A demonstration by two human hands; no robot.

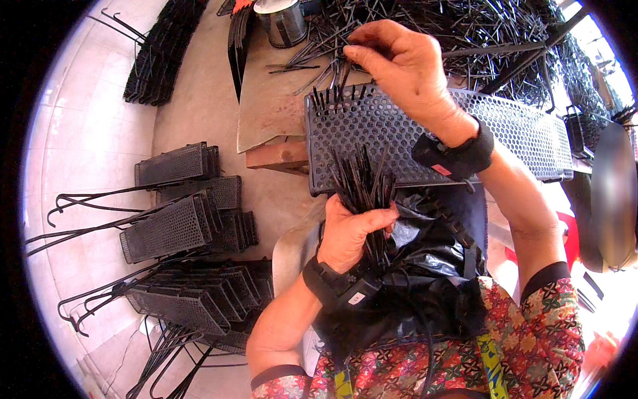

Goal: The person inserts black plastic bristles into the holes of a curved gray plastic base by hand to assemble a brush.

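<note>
Fingers [362,56] of the right hand [405,66] are pinched together on a thin black pin [346,70], holding it upright over the near-left corner of a black perforated plate [518,126], where a short row of pins [335,96] already stands in the holes. That plate lies across the person's lap and the near edge of the worktop [266,106], its long side running off to the right. Below it, the left hand [352,233] is closed in a fist around a thick bundle of black pins [362,179], whose tips fan upward and overlap the plate's near edge. Both wrists carry black bands, and a crumpled black plastic sheet [425,239] sits on the lap under the bundle. At the worktop's far edge a large loose heap of pins [432,23] spreads from the middle to the far-right corner, with a metal can [282,20] standing just beside it toward the left. Down on the floor [93,133], to the left of the worktop, finished perforated pieces with long bent wire handles [176,226] lie stacked in several piles, and another dark stack [159,56] rests further back near the far-left side.
</note>
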